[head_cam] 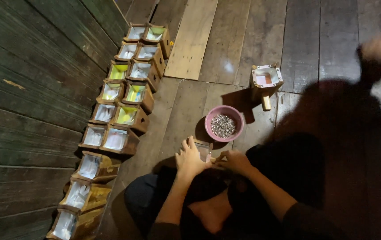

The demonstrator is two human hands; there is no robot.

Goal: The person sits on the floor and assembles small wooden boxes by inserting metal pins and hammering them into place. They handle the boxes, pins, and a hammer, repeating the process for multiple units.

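- Left hand [190, 158] is laid over the top of a small wooden box [204, 149] – fingers curled down around its near edge, so the box is gripped from above.
- Right hand [234, 161] is closed at the box's right side, fingertips pinched together against it; whether something small is pinched there cannot be told.
- The box is held just above the lap, between both hands; only its pale, open top is seen past the left fingers.
- Pink bowl [224, 123] is set just beyond the hands, on the plank floor [186, 111]; it is filled with small silvery metal pieces [222, 126], too small to be identified.
- A single wooden box with a peg handle [266, 82] is stood further out, beyond the bowl and to the right of the hands – open side up, pale lining visible.
- Two rows of finished wooden boxes [119, 106] are lined up well to the left of the left hand, along a dark green plank wall [30, 89]; white or yellow paper is seen inside them.
- A blurred dark shape is noted at far right, well apart from the right hand; it cannot be made out.
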